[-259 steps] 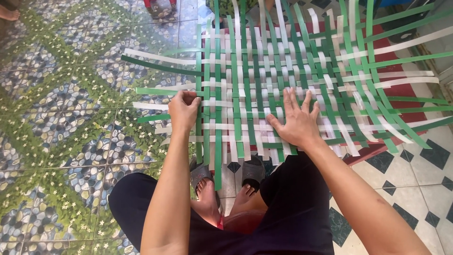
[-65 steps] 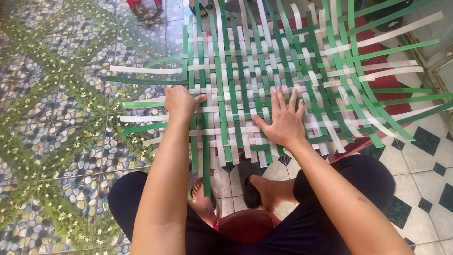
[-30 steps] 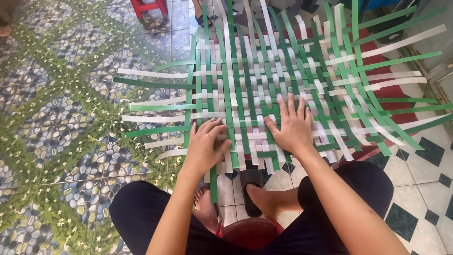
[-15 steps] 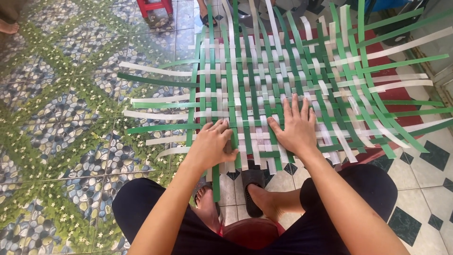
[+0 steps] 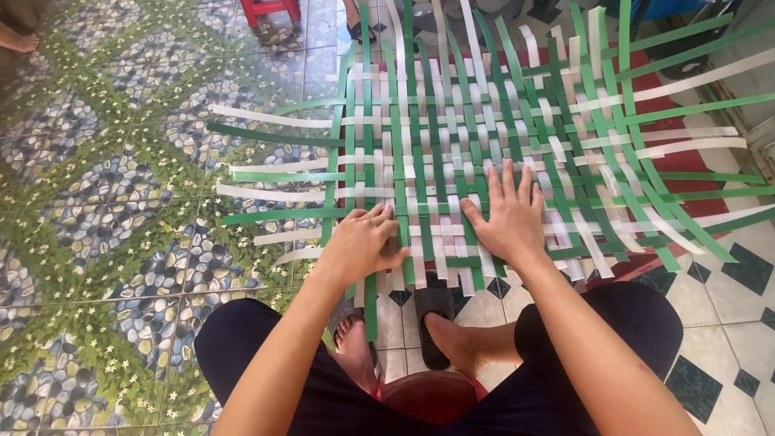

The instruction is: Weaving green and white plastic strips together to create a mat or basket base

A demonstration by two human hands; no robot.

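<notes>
A loosely woven mat of green and white flat strips [image 5: 452,153] lies on the tiled floor in front of me. My left hand [image 5: 365,244] rests on its near left edge, fingers curled over the strips there; whether it pinches one I cannot tell. My right hand [image 5: 507,214] lies flat and spread on the weave near the front edge, pressing it down. Loose strip ends [image 5: 266,173] stick out to the left and fan out to the right [image 5: 686,137].
My feet in dark sandals [image 5: 432,319] sit just under the mat's near edge, and I sit on a red stool [image 5: 428,396]. Another red stool [image 5: 270,8] and someone's foot [image 5: 355,24] are at the far side. A bare foot [image 5: 18,39] shows far left.
My left hand moved from the mat's left side down to its near edge, beside my right hand. The right hand has shifted slightly nearer and stays flat.
</notes>
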